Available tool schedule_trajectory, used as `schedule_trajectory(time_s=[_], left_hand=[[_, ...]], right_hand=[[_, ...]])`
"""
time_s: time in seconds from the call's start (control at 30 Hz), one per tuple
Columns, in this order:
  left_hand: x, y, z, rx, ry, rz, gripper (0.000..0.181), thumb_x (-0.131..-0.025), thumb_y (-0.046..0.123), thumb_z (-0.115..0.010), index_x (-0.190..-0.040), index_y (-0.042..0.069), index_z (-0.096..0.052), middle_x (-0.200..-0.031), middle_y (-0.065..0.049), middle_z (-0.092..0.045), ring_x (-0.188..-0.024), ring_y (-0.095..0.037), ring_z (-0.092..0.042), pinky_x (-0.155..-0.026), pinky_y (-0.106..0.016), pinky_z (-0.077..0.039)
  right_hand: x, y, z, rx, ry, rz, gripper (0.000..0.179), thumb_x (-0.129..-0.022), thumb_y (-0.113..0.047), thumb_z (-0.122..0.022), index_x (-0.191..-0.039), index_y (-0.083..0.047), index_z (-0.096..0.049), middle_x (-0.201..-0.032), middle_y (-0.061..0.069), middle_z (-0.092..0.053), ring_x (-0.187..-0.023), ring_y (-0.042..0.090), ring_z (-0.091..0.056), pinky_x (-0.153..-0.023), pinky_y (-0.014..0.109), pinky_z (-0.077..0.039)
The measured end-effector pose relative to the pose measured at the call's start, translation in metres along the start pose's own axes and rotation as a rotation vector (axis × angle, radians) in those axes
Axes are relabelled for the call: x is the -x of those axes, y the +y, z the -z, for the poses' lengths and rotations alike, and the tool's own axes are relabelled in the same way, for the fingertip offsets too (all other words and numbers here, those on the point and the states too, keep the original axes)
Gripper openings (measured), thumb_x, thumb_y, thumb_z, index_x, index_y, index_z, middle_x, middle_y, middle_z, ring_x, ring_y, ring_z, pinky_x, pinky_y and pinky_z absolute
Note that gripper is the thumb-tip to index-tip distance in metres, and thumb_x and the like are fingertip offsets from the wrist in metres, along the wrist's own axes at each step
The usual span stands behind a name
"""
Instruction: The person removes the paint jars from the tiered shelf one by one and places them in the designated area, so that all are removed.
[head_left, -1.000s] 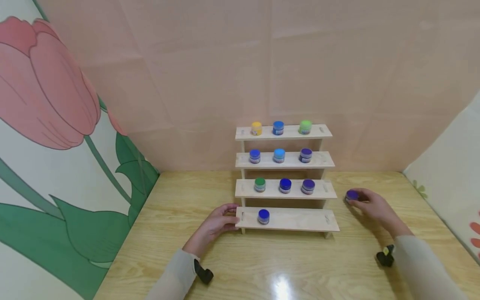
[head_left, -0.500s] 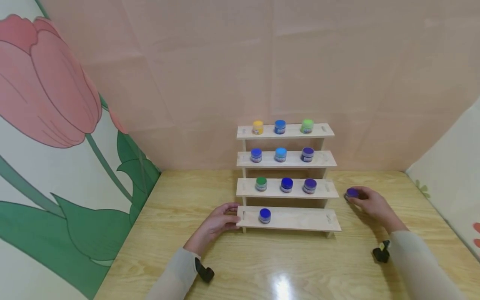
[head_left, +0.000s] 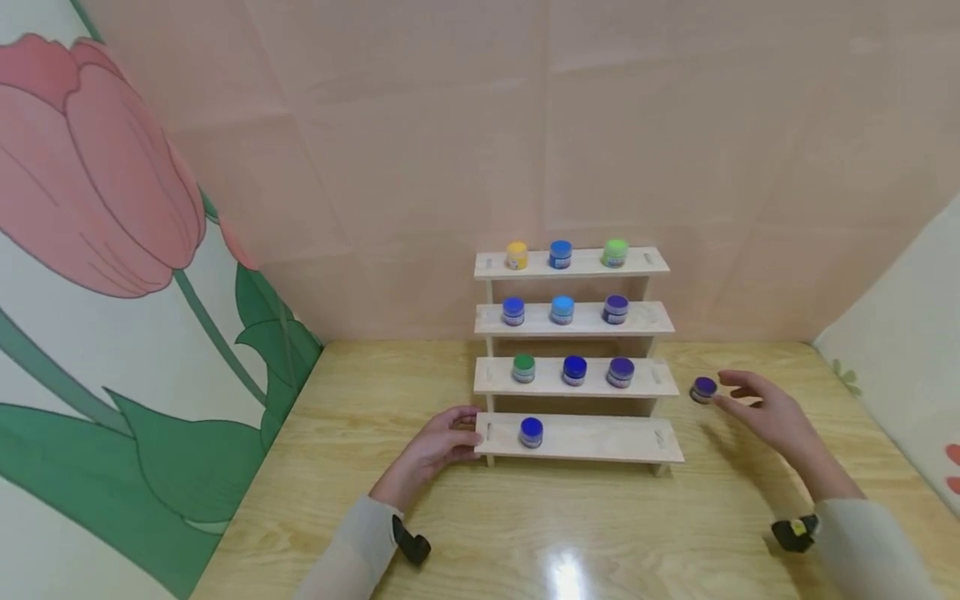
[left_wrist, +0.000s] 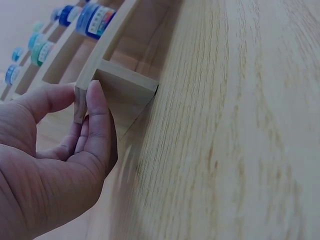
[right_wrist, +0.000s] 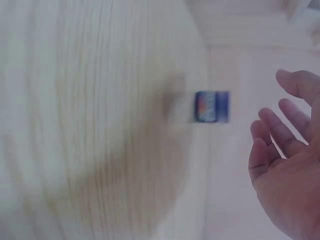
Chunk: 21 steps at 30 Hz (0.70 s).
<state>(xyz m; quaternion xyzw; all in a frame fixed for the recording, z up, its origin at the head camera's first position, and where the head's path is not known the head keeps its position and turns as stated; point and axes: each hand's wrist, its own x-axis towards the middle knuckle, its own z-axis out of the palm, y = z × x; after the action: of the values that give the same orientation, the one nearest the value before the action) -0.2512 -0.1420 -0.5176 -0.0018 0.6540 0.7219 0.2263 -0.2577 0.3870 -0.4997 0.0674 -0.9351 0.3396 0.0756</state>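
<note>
A stepped wooden rack (head_left: 600,438) with several paint jars stands on the table. My left hand (head_left: 435,446) is at the left end of its lowest shelf; in the left wrist view the thumb and fingers of that hand (left_wrist: 65,155) pinch the shelf's end. To the right of the rack, a purple-lidded paint jar (head_left: 703,389) stands upright on the table. Close to its right side is my right hand (head_left: 768,417), fingers spread and holding nothing. The right wrist view shows the jar (right_wrist: 212,106) apart from the right hand (right_wrist: 290,155).
On the lowest shelf, a blue-lidded jar (head_left: 531,432) stands toward the left. Jars with yellow (head_left: 517,256), green (head_left: 523,368), blue and purple lids stand on the upper shelves. Behind the wooden table (head_left: 600,517) hangs a pinkish cloth (head_left: 405,167); a tulip-painted panel (head_left: 135,183) is at left.
My right hand has let go of the purple-lidded jar and drawn back to the right, leaving it on the table. My left hand keeps its grip on the rack.
</note>
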Motion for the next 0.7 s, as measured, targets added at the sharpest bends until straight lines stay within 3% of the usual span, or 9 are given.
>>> schedule_trajectory(time_s=[0.13, 0.2, 0.37, 0.7], left_hand=[[-0.002, -0.002, 0.001, 0.004, -0.002, 0.0, 0.056, -0.09, -0.006, -0.067, -0.143, 0.0, -0.05, -0.128, -0.016, -0.054, -0.091, -0.022, -0.065, -0.071, -0.027, -0.06], [-0.003, -0.002, 0.001, 0.007, -0.004, -0.001, 0.055, -0.09, -0.006, -0.067, -0.142, 0.0, -0.051, -0.128, -0.016, -0.055, -0.091, -0.022, -0.065, -0.07, -0.027, -0.06], [-0.003, -0.001, 0.002, 0.006, -0.011, -0.009, 0.054, -0.091, -0.006, -0.067, -0.142, 0.0, -0.05, -0.129, -0.017, -0.055, -0.091, -0.022, -0.065, -0.07, -0.028, -0.06], [-0.003, -0.002, 0.002, 0.012, -0.013, -0.013, 0.053, -0.091, -0.006, -0.066, -0.142, -0.001, -0.05, -0.128, -0.016, -0.056, -0.092, -0.022, -0.066, -0.07, -0.027, -0.061]], right_hand=[[0.015, -0.018, 0.004, -0.022, 0.026, 0.057, 0.046, -0.099, -0.028, -0.067, -0.137, -0.003, -0.057, -0.13, 0.022, -0.06, -0.1, -0.007, -0.053, -0.072, 0.007, -0.044], [0.021, -0.027, 0.005, -0.029, 0.036, 0.09, 0.043, -0.099, -0.026, -0.068, -0.135, -0.005, -0.059, -0.124, 0.003, -0.064, -0.096, -0.016, -0.049, -0.073, 0.006, -0.044], [0.033, -0.047, 0.003, -0.049, 0.04, 0.16, 0.037, -0.097, -0.02, -0.071, -0.13, -0.006, -0.063, -0.113, -0.036, -0.05, -0.096, -0.013, -0.052, -0.073, 0.008, -0.046], [0.048, -0.081, -0.01, -0.098, 0.034, 0.227, 0.035, -0.092, -0.01, -0.074, -0.126, -0.006, -0.065, -0.112, -0.026, -0.059, -0.095, -0.005, -0.058, -0.073, 0.012, -0.05]])
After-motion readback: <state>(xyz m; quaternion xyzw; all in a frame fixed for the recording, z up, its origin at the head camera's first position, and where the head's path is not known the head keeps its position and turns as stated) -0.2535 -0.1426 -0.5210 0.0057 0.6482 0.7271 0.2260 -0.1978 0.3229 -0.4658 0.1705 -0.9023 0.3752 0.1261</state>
